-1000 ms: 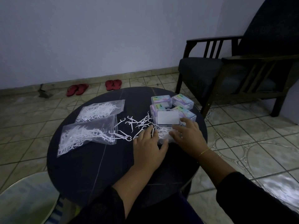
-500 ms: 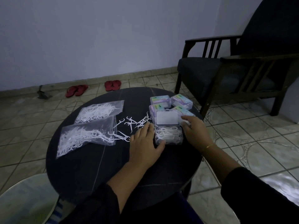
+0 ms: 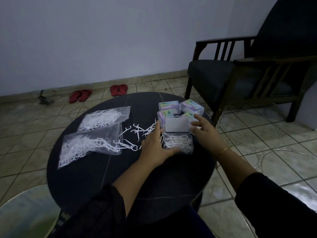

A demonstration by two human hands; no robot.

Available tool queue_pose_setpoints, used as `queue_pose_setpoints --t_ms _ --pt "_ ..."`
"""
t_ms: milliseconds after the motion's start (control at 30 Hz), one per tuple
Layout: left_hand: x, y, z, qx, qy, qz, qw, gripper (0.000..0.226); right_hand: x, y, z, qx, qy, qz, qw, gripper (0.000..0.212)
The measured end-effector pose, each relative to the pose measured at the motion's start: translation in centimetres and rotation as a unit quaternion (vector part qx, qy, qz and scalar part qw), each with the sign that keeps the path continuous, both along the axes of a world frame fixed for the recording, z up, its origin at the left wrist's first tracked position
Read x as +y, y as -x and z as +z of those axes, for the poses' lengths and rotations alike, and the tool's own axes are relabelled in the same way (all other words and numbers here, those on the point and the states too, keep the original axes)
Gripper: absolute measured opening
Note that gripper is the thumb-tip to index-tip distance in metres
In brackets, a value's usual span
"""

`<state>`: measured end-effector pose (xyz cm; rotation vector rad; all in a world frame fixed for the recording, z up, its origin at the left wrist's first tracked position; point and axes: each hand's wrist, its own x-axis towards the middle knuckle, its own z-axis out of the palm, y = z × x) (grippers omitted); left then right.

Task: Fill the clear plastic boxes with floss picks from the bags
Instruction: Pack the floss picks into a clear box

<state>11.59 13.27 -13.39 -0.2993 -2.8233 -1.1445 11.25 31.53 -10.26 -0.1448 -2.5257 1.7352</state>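
An open clear plastic box point(image 3: 178, 143) holding white floss picks sits on the round black table point(image 3: 120, 177), its lid point(image 3: 177, 126) standing up. My left hand point(image 3: 154, 145) grips the box, thumb along its front edge and fingers reaching the lid's left edge. My right hand point(image 3: 204, 129) pinches the lid's right edge. Loose floss picks point(image 3: 139, 131) lie scattered to the left of the box. Two clear bags of picks point(image 3: 104, 117) point(image 3: 89, 146) lie further left.
Several closed, labelled boxes point(image 3: 169, 105) point(image 3: 192, 106) stand just behind the open one. A dark wooden armchair point(image 3: 223, 74) is at the right, close to the table. Red sandals point(image 3: 80, 95) point(image 3: 119, 90) lie on the tiled floor by the wall. A glass surface point(image 3: 25, 212) shows at lower left.
Both hands lifted off the picks in the box. My left hand slid forward along the box's left side; my right hand moved up to the lid's right edge.
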Motion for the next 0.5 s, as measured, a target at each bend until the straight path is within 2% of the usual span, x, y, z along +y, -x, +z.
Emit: queue_pose_setpoints --t_ms 267,500 --pt "-0.07 -0.13 0.3 0.028 0.02 -0.008 0.999 0.123 -0.16 -0.47 -0.3 0.033 -0.003 0.003 0.999 0.042" --pt "-0.95 -0.51 -0.52 0.011 0.047 -0.005 0.999 0.122 -0.6 -0.41 -0.24 0.056 -0.056 0.007 0.997 0.052"
